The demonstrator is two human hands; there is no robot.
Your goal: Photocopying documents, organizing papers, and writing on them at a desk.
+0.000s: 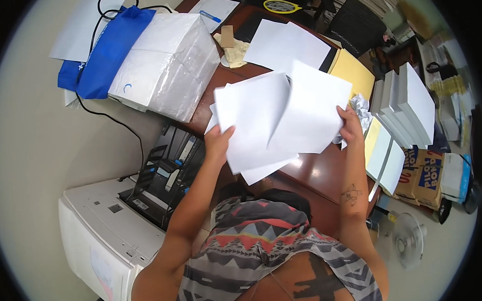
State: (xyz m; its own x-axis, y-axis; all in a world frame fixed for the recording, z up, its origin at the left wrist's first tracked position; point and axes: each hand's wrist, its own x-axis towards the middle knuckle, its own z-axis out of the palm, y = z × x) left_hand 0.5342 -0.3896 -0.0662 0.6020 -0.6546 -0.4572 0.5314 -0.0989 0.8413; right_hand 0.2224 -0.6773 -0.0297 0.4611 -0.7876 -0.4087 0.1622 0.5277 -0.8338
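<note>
My left hand (218,144) grips a loose bunch of white paper sheets (251,115) at its left edge, thumb on top. On the other side, my right hand (350,126) pinches the right edge of more white sheets (313,108), which bow upward and overlap the left bunch. The sheets are fanned unevenly above the brown desk (319,174). Whether the two bunches are fully separate I cannot tell. Just beyond lie other white sheets (285,43) on the desk. Crumpled paper (360,110) sits right beside my right hand.
A plastic-wrapped white block (169,63) and a blue bag (110,57) stand at the left, above an open printer (165,177). Yellow folders (352,72) and thick white paper stacks (415,104) line the right. A fan (407,240) stands lower right.
</note>
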